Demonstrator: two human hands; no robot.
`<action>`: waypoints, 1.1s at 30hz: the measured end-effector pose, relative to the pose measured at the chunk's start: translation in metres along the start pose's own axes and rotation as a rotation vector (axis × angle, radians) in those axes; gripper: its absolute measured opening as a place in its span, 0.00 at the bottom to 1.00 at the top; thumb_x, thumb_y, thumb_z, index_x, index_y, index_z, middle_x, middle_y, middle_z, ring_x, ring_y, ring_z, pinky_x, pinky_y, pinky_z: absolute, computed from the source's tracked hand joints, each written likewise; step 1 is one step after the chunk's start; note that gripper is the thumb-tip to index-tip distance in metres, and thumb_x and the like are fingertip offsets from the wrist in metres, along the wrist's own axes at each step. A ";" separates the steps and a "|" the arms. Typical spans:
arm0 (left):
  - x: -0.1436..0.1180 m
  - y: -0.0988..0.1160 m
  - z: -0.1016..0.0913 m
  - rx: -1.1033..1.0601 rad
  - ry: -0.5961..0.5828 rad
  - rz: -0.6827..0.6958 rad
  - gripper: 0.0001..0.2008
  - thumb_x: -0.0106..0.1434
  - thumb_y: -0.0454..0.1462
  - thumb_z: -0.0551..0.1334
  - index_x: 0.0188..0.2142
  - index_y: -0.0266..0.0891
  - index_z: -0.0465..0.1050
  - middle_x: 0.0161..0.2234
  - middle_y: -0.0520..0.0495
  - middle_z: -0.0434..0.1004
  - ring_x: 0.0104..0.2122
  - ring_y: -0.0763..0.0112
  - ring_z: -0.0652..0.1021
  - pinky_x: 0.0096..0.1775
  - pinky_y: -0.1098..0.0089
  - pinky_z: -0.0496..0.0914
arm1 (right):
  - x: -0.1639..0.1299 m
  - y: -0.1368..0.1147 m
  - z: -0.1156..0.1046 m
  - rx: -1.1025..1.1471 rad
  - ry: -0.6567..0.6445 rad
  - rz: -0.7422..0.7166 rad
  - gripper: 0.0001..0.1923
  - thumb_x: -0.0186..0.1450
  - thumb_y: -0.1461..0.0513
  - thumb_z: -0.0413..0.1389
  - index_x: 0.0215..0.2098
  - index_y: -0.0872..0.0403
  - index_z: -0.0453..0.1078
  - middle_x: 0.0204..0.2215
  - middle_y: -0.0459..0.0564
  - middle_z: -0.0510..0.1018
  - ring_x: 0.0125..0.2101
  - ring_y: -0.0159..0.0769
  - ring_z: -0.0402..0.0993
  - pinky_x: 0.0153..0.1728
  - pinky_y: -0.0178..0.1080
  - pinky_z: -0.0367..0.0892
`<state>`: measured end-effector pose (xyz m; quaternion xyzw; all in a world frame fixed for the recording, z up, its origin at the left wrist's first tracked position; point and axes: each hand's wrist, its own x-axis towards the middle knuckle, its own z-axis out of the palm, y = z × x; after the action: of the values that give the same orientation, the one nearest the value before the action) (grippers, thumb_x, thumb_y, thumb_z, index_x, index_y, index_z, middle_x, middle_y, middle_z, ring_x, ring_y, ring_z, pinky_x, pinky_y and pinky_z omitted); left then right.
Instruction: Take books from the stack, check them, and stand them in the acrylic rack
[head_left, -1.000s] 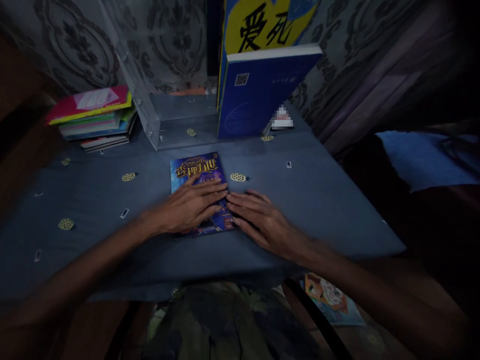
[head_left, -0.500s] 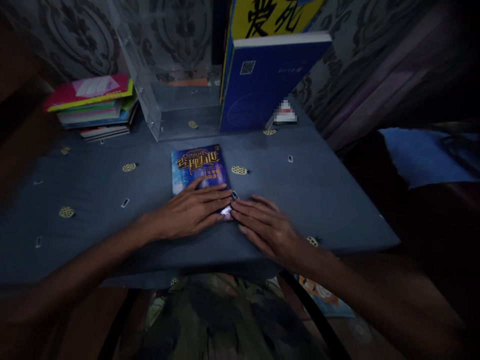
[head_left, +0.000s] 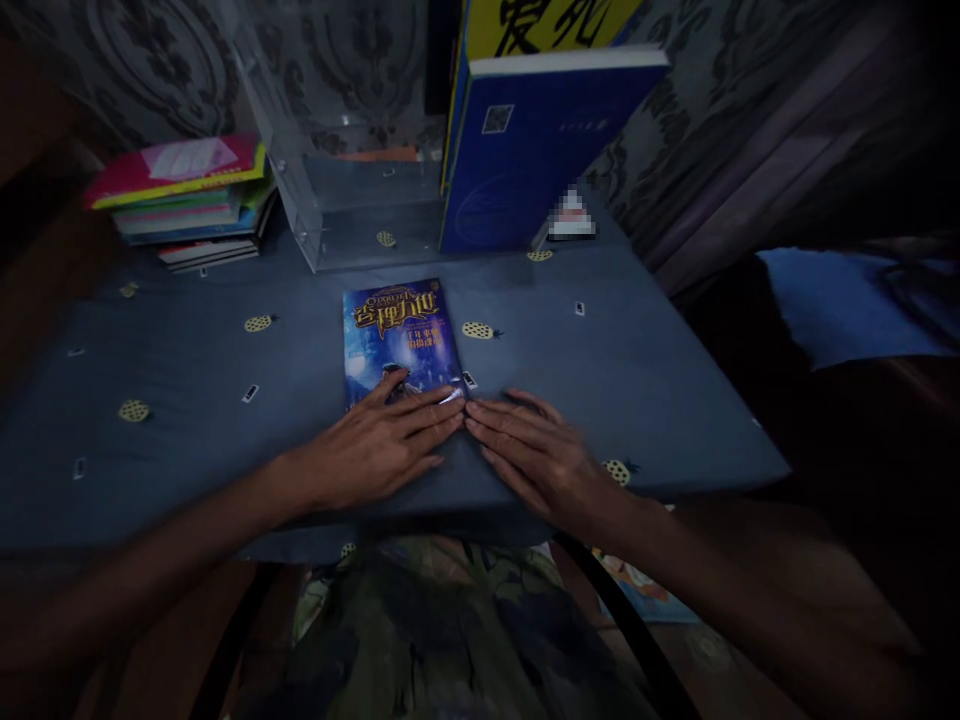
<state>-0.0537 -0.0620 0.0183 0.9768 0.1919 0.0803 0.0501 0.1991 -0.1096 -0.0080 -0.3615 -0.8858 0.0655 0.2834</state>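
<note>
A small blue book (head_left: 397,340) with gold lettering lies flat on the cloth-covered table (head_left: 300,370), near its front edge. Across the book's lower part rests my left hand (head_left: 386,435), flat with the fingers stretched to the right, hiding the bottom of the cover. My right hand (head_left: 529,445) lies at the book's lower right corner, its fingers extended and pointing left. The fingertips of both hands nearly meet there. Neither hand has its fingers wrapped around anything.
A clear acrylic rack (head_left: 300,220) stands at the back, with an upright blue book (head_left: 525,160) and a yellow book (head_left: 547,25) at its right. Several books form a stack (head_left: 195,200) at the back left. Blue fabric (head_left: 855,305) lies off the table's right side.
The book has slid slightly away from me relative to my left hand, and more of its cover shows. My left hand sits slightly lower in view; the right has barely moved.
</note>
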 end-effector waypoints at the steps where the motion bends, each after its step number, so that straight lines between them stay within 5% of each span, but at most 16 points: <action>1: -0.001 0.002 0.001 0.020 0.007 0.001 0.24 0.77 0.42 0.46 0.65 0.32 0.62 0.65 0.38 0.67 0.67 0.60 0.65 0.69 0.49 0.47 | 0.000 0.000 0.000 -0.008 -0.003 -0.002 0.24 0.72 0.68 0.51 0.64 0.48 0.66 0.53 0.53 0.81 0.54 0.42 0.78 0.58 0.55 0.69; 8: -0.019 0.014 0.008 0.072 0.102 -0.014 0.22 0.76 0.39 0.52 0.65 0.32 0.61 0.64 0.38 0.69 0.66 0.59 0.66 0.69 0.47 0.49 | -0.002 -0.003 -0.001 -0.058 0.018 -0.041 0.22 0.71 0.68 0.51 0.63 0.56 0.66 0.54 0.58 0.80 0.56 0.43 0.76 0.57 0.54 0.71; 20: -0.086 0.013 -0.005 0.025 0.164 -0.165 0.27 0.74 0.32 0.53 0.70 0.40 0.53 0.62 0.40 0.71 0.62 0.65 0.72 0.66 0.56 0.61 | 0.008 -0.002 -0.003 -0.009 0.092 -0.053 0.14 0.71 0.67 0.54 0.53 0.54 0.73 0.49 0.57 0.83 0.50 0.42 0.80 0.55 0.52 0.73; 26: -0.080 -0.012 -0.010 -0.089 0.258 -0.484 0.23 0.74 0.42 0.53 0.66 0.42 0.62 0.60 0.40 0.74 0.59 0.58 0.75 0.59 0.55 0.70 | 0.022 0.007 0.003 -0.024 0.002 0.015 0.16 0.72 0.61 0.53 0.56 0.55 0.72 0.57 0.61 0.76 0.58 0.48 0.73 0.57 0.56 0.71; 33: -0.058 -0.022 0.002 -0.382 0.334 -0.695 0.27 0.73 0.50 0.53 0.66 0.41 0.62 0.65 0.40 0.67 0.66 0.53 0.66 0.66 0.47 0.59 | 0.025 0.012 0.017 -0.016 -0.148 0.106 0.35 0.72 0.53 0.53 0.72 0.55 0.50 0.70 0.65 0.58 0.69 0.52 0.56 0.64 0.58 0.62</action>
<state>-0.1149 -0.0640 0.0058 0.8010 0.4966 0.2499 0.2224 0.1825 -0.0819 -0.0149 -0.4043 -0.8844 0.0998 0.2106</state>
